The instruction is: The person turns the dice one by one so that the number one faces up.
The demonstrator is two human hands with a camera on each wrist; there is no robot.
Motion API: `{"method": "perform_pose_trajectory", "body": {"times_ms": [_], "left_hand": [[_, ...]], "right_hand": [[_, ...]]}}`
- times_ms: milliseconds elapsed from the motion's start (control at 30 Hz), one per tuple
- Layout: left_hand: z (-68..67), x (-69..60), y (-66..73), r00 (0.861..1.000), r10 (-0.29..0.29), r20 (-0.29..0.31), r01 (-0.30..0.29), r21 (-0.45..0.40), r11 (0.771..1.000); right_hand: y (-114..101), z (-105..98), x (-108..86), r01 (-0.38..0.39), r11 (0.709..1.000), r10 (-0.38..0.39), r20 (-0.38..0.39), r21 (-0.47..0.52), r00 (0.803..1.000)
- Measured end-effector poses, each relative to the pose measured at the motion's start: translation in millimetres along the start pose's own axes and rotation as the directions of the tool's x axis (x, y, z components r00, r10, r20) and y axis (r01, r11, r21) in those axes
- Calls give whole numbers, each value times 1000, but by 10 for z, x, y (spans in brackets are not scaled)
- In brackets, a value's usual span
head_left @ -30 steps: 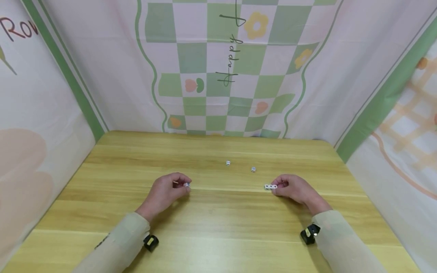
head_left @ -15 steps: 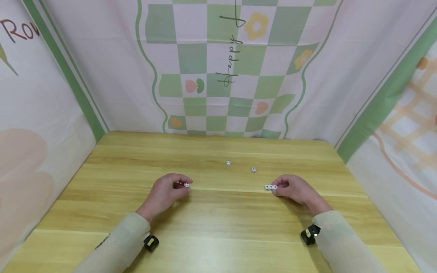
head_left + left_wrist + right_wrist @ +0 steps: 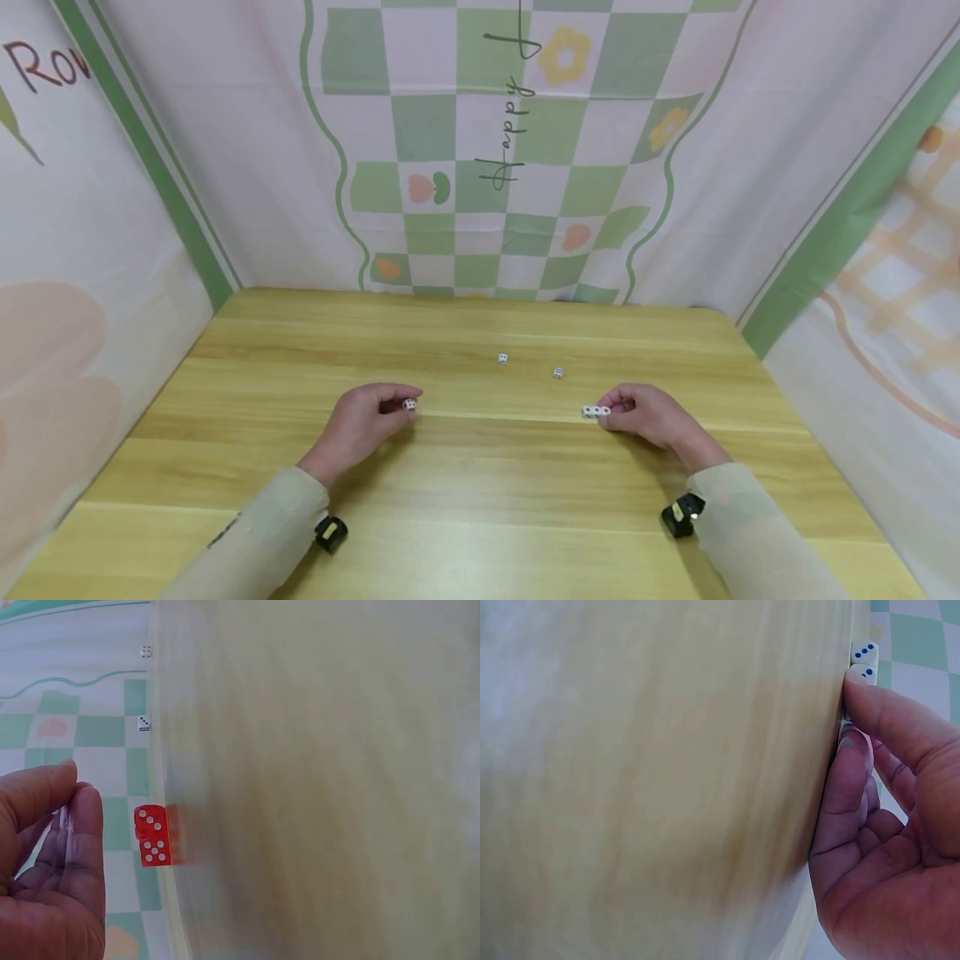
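Observation:
In the head view, my left hand (image 3: 367, 425) pinches a white die (image 3: 410, 404) between its fingertips. In the left wrist view, that die is hidden behind the fingers. Two red dice (image 3: 154, 835) with white pips sit side by side on the wooden table (image 3: 465, 492), close beside the left hand and apart from its fingertips. To the right, my right hand (image 3: 652, 417) grips one end of a row of white dice (image 3: 596, 411). Blue pips show on two of these in the right wrist view, past the thumb; the rest lies behind the fingers.
Two loose white dice stand farther back on the table, one near the middle (image 3: 502, 358) and one (image 3: 558, 373) closer to the right hand. A patterned cloth (image 3: 495, 150) hangs behind the far table edge. Other cloths hang at both sides.
The white die in my left fingers has turned and shows a different face. My right hand and its row of dice stay in place.

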State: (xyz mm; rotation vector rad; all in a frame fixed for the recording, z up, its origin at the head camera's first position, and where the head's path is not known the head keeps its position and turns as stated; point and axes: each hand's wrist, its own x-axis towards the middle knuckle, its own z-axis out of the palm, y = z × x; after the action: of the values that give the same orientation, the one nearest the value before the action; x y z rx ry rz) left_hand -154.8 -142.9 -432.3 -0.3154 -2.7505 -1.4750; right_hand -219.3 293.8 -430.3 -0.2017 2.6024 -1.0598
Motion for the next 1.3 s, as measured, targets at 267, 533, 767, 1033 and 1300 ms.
{"method": "perform_pose_trajectory", "body": {"times_ms": [267,533,767,1033,1300], "left_hand": [[-52,17,-24,999,-34,-27,33,-21,999],[-198,24,-49,996,-64,-62,64,6,998],[-277,60,-126,997,-25,-68,30,84,996],[-311,140,-221,999,-25,-39,33,200,979],[-326,189,-289,998,-55,-19,58,230,971]], "right_hand": [[21,-2,12,7,1000,-7,-3,-1,1000],[-3,-14,9,11,1000,-11,-1,-13,1000],[23,-6,23,24,1000,-24,-5,-17,1000],[19,-3,20,26,1000,-26,-4,-5,1000],[12,-4,19,29,999,-30,-6,-19,1000]]}}
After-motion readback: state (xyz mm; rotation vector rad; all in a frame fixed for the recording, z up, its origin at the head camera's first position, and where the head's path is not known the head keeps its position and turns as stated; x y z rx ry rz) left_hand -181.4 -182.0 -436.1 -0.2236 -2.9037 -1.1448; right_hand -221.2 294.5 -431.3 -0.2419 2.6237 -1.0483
